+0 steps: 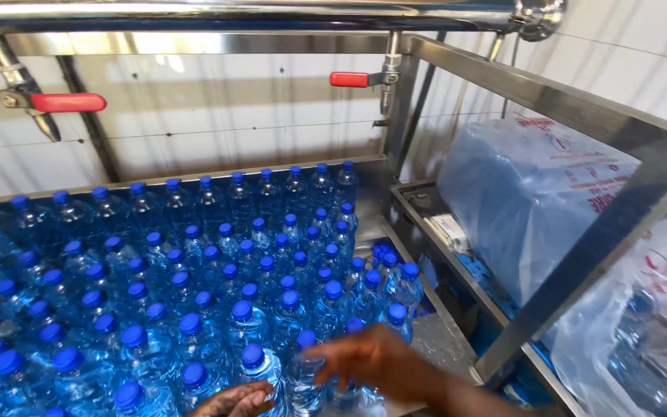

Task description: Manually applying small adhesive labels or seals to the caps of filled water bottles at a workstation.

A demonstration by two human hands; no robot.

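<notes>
worktop packed with blue-capped bottles | plastic-wrapped bottle pack seen at right | right hand spread over near-edge bottle, fingers splayed at its cap, no pinch | left hand curled beside front bottle, grip cannot be told

Capped bottles crowd a steel tray, with both hands at 6 o'clock: the left hand beside the right hand. Two valve handles sit on the wall at 12 o'clock behind them, while wrapped packs fill a rack at 3 o'clock.
</notes>
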